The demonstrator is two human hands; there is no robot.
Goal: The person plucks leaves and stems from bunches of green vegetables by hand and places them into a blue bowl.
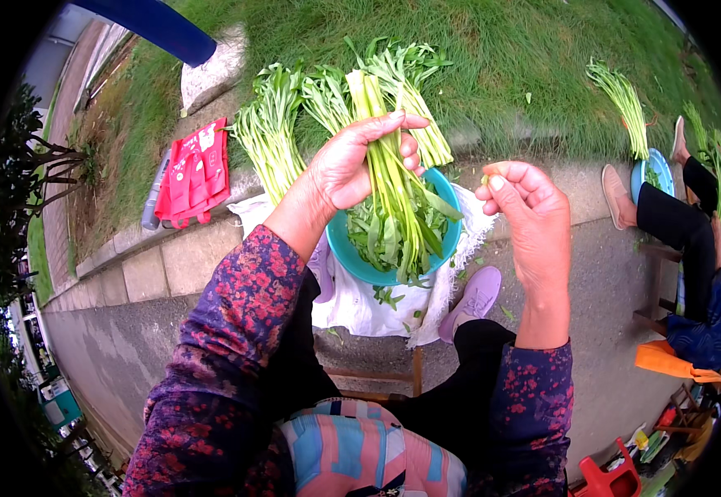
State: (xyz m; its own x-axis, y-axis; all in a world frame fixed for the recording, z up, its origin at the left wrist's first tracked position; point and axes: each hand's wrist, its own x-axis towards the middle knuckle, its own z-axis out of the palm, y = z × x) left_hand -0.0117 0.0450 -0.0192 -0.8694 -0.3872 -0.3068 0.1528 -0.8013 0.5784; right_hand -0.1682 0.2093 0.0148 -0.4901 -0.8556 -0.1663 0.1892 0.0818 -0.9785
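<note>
My left hand (346, 170) is closed round a bundle of leafy green stalks (398, 199). The pale cut ends point up and away from me, and the leaves hang over a teal basin (346, 258). Loose green leaves (369, 236) lie in the basin, which rests on a white cloth (344, 306) between my feet. To the right of the basin, my right hand (534, 219) is raised with thumb and fingers pinched together. A small green piece (485, 179) shows at its fingertips.
More bundles of stalks (268, 137) lie along the grass edge beyond the basin. A red bag (195, 174) and a grey cylinder (157, 190) are at the left. On the right, another person sits by a blue basin (658, 172), with a bundle (623, 103) nearby.
</note>
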